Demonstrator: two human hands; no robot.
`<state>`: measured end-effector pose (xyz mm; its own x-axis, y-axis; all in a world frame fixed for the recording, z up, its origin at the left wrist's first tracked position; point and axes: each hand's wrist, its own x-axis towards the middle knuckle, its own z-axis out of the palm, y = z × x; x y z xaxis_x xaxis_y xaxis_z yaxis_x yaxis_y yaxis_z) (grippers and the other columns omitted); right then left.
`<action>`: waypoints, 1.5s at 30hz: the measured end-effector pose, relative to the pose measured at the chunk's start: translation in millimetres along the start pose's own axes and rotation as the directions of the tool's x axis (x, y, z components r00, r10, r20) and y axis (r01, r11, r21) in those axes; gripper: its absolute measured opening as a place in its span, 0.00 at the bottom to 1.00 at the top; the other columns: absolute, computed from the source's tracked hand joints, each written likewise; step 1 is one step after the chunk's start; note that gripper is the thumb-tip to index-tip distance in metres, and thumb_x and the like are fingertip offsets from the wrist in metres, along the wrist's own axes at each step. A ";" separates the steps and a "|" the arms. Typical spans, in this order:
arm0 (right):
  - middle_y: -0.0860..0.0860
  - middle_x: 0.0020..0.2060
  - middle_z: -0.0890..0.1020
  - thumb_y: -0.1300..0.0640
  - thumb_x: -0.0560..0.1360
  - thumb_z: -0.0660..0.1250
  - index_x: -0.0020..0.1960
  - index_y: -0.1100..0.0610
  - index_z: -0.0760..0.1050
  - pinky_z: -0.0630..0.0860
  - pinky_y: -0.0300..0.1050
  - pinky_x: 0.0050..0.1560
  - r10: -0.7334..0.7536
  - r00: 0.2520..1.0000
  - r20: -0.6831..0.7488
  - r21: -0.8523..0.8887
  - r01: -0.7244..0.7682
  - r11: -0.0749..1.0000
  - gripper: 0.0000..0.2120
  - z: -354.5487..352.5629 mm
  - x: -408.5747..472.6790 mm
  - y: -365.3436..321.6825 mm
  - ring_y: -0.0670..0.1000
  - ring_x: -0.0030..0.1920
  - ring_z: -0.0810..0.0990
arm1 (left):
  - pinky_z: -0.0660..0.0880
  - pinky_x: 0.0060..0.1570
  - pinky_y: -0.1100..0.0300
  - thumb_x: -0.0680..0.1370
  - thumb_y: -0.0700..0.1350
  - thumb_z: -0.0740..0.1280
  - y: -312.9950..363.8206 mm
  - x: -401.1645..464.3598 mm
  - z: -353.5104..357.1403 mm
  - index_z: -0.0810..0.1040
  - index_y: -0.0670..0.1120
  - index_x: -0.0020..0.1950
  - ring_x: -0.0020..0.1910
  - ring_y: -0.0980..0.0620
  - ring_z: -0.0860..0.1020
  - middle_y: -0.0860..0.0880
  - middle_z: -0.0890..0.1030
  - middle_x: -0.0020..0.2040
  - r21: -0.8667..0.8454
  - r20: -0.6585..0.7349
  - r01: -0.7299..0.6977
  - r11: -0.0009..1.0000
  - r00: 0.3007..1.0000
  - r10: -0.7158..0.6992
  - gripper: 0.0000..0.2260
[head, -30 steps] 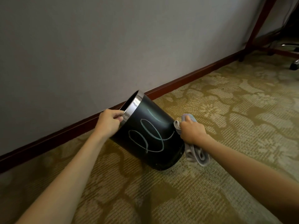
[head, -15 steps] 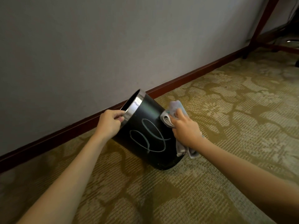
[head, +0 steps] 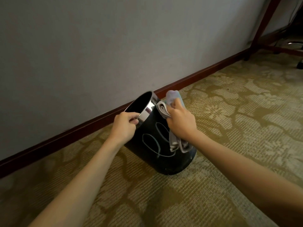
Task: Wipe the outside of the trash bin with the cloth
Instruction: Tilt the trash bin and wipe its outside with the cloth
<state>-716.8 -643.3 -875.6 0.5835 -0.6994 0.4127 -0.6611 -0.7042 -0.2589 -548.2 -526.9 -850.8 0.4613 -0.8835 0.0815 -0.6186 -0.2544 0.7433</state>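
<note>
A black round trash bin (head: pixel 152 154) with a shiny metal rim (head: pixel 146 110) stands tilted on the carpet, its mouth leaning toward the wall. Pale looping scribbles mark its side. My left hand (head: pixel 125 127) grips the rim at its near edge. My right hand (head: pixel 181 123) is closed on a bunched grey cloth (head: pixel 165 107) and presses it against the bin's upper right side, just below the rim. Part of the cloth hangs below my wrist over the bin's side.
A grey wall with a dark red baseboard (head: pixel 82 126) runs diagonally just behind the bin. Patterned olive carpet (head: pixel 237 128) covers the floor. Red-brown furniture legs (head: pixel 262 25) and a chair base (head: pixel 295 45) stand at the far right.
My right hand has carried the cloth from the bin's lower right side up along it to just below the rim. My left hand has kept its grip on the rim.
</note>
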 end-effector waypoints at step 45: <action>0.59 0.54 0.72 0.64 0.72 0.64 0.57 0.62 0.73 0.63 0.44 0.28 -0.071 0.997 0.041 -0.164 0.077 0.983 0.14 -10.9 -4.6 -20.6 0.59 0.41 0.75 | 0.66 0.32 0.74 0.76 0.36 0.62 10.4 15.2 16.1 0.83 0.55 0.41 0.34 0.66 0.74 0.63 0.78 0.34 -0.035 -0.081 -0.020 0.999 0.997 0.017 0.17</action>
<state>-711.0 -624.2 -862.7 0.6475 -0.6522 0.3942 -0.6828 -0.7262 -0.0799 -557.8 -549.3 -852.5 0.5009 -0.8528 0.1480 -0.6053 -0.2229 0.7642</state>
